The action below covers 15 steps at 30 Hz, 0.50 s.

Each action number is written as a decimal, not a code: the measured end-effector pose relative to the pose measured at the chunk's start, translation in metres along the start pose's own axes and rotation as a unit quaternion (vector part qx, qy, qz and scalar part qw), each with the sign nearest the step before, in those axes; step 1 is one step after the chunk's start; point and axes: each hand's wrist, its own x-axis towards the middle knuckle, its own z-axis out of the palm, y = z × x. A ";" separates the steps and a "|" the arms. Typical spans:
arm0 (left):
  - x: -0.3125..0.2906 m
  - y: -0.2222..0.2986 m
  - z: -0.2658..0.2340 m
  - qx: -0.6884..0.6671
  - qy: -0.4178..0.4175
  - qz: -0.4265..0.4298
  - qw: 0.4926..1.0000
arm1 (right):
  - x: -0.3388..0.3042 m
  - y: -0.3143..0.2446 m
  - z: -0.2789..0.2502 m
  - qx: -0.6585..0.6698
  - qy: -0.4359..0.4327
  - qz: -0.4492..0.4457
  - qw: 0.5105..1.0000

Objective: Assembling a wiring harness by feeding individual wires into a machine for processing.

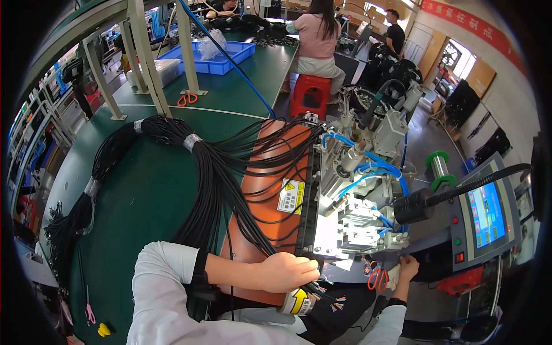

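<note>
My left hand (289, 272) is closed round a bundle of black cables (250, 221) in front of the machine. The bundle's stripped ends, with thin coloured wires (338, 302), stick out past my fingers toward the lower right. Just below that hand is a round part with a yellow arrow label (299, 301). My right hand (409, 268) is at the machine's near right edge, its fingers curled; whatever they hold is hidden. Red-handled scissors (378, 279) lie to its left. Beyond both hands stands the brightly lit metal machine (359, 221) with blue air hoses (379, 164).
More bundled black cable (109, 155) curves over the green table (144, 207). An orange panel (270, 198) adjoins the machine. A touchscreen panel (487, 215) and a black gooseneck lamp (414, 206) stand right. Metal posts (146, 57) and a blue tray (230, 60) are farther back; a person (319, 34) sits on a red stool (310, 95).
</note>
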 end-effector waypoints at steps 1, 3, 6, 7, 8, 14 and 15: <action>-0.001 0.000 0.000 -0.001 -0.002 -0.001 1.000 | 0.000 0.001 0.002 0.008 0.008 -0.019 1.000; 0.000 0.002 0.000 -0.004 0.001 0.002 1.000 | 0.001 0.015 0.004 0.065 0.009 0.009 0.998; -0.001 0.004 0.001 -0.010 0.004 0.005 1.000 | 0.005 0.028 0.005 0.180 0.008 0.065 0.981; -0.001 0.004 0.001 -0.011 0.004 0.004 1.000 | 0.007 0.025 0.006 0.145 -0.011 0.050 0.988; -0.002 0.004 0.000 -0.013 0.005 0.003 1.000 | 0.008 0.023 0.006 0.110 -0.030 0.035 0.993; -0.003 0.005 0.000 -0.014 -0.005 -0.001 1.000 | 0.013 0.017 -0.001 0.045 -0.100 0.051 0.993; -0.002 0.005 -0.001 -0.016 -0.002 0.001 1.000 | 0.011 0.016 -0.002 0.055 -0.069 0.062 0.994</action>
